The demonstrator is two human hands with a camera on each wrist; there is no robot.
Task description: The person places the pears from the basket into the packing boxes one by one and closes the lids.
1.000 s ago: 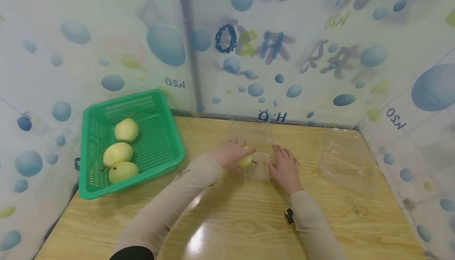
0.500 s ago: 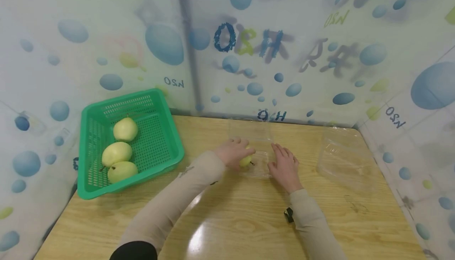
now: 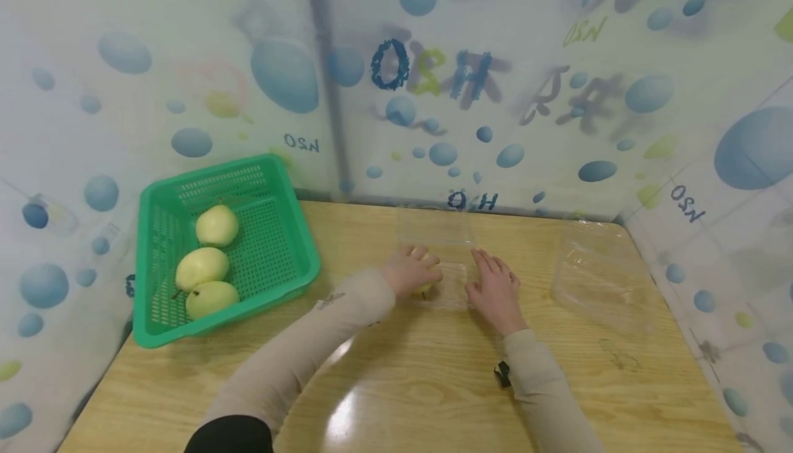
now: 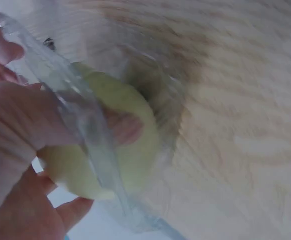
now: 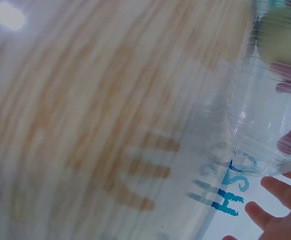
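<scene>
A pale green pear (image 4: pixel 135 172) sits within a clear plastic box (image 3: pixel 455 286) at the middle of the table. My left hand (image 3: pixel 411 272) holds it from above, thumb across its side in the left wrist view. From the head most of the pear is covered by that hand. The box's clear lid (image 3: pixel 434 226) lies folded back toward the wall. At the box's right side rests my right hand (image 3: pixel 498 295), fingers extended and fingertips right at the rim. Through the plastic in the right wrist view, the pear shows at the upper right, near the left hand's fingers.
A green basket (image 3: pixel 303 236) with three pears (image 3: pixel 202 269) stands on the left of the wooden table (image 3: pixel 434 384). Another clear plastic box (image 3: pixel 601 284) lies at the right. A patterned wall (image 3: pixel 526 95) closes off the back.
My left hand has shifted slightly right and rolled over the pear, whose stem has turned from pointing right to pointing down toward me. The right hand has stayed in place.
</scene>
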